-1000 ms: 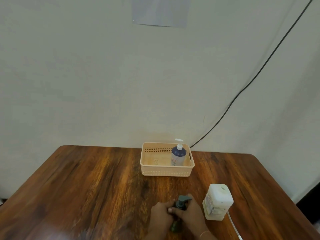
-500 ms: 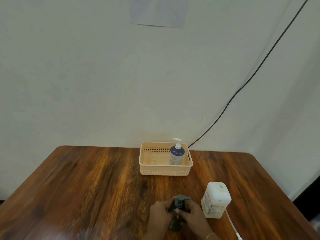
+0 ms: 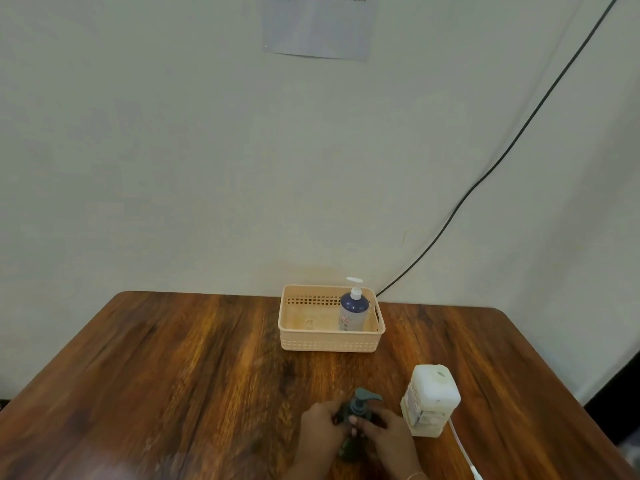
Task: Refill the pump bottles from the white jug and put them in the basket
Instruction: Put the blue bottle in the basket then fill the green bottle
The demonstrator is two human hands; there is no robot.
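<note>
Head view: a dark pump bottle [image 3: 360,408] is gripped upright on the wooden table [image 3: 173,375] by the left hand [image 3: 323,427] and right hand [image 3: 388,434], fingers closed around its neck. The white jug [image 3: 431,400] is positioned just beside the right hand; its label is illegible. A blue pump bottle [image 3: 353,311] is placed upright in the basket [image 3: 329,342]. Text on the wall sheet [image 3: 318,26] is unreadable.

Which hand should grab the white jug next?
The right hand, probably. The white jug stands just to its right, while the left hand is on the far side of the dark pump bottle.
</note>
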